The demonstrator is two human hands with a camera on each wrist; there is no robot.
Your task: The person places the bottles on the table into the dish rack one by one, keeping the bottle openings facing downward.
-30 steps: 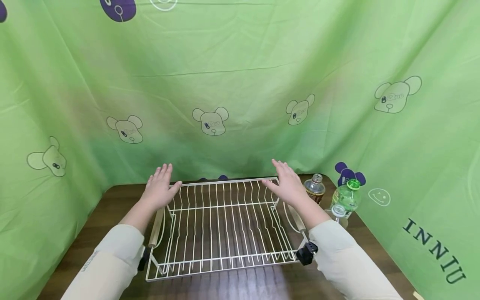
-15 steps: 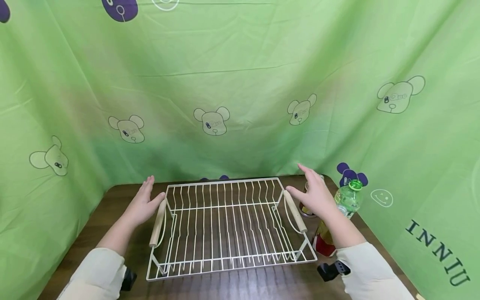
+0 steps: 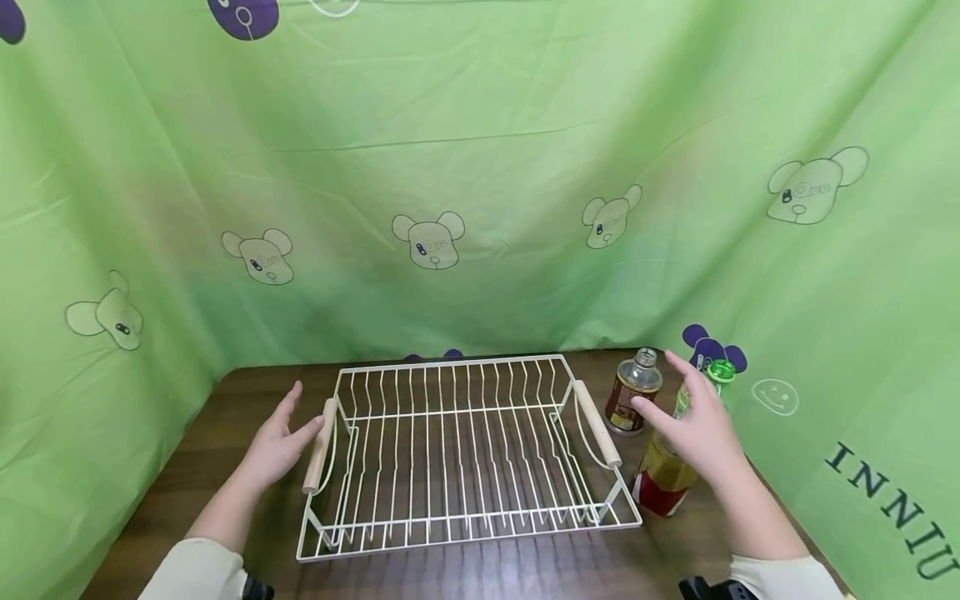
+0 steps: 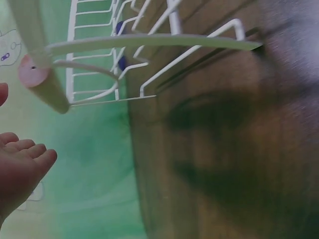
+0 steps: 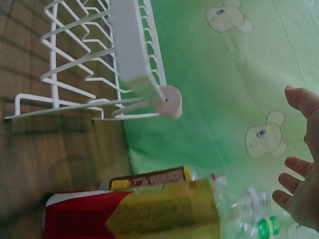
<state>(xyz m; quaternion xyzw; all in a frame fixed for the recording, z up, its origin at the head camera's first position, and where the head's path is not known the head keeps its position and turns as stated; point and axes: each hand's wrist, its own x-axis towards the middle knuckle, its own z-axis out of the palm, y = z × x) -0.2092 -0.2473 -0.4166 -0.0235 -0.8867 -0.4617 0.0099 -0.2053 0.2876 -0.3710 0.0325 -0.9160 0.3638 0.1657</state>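
A white wire dish rack point(image 3: 457, 412) with two wooden handles stands on the brown table. Just outside its left handle point(image 3: 320, 446) is my left hand point(image 3: 273, 446), fingers extended and thumb spread, holding nothing; its thumb overlaps the handle in the head view. To the right of the right handle point(image 3: 597, 423), my right hand point(image 3: 701, 429) is spread over the bottles, also holding nothing. It partly hides a bottle with a red and yellow label point(image 5: 164, 211) and a green bottle point(image 3: 722, 372). A brown-labelled bottle point(image 3: 633, 400) stands by its thumb. Both wrist views show the hands apart from the rack.
A green curtain point(image 3: 480, 283) with bear-head prints encloses the table point(image 3: 525, 571) at the back and both sides. The bottles stand close together at the right end, near the table's edge. Dark wrist-camera mounts point(image 3: 716, 588) sit by both sleeves.
My hands have drawn apart and back from above the rack's ends, left hand to the left, right hand to the right over the bottles. The brown-labelled bottle is now less covered. The rack stays put.
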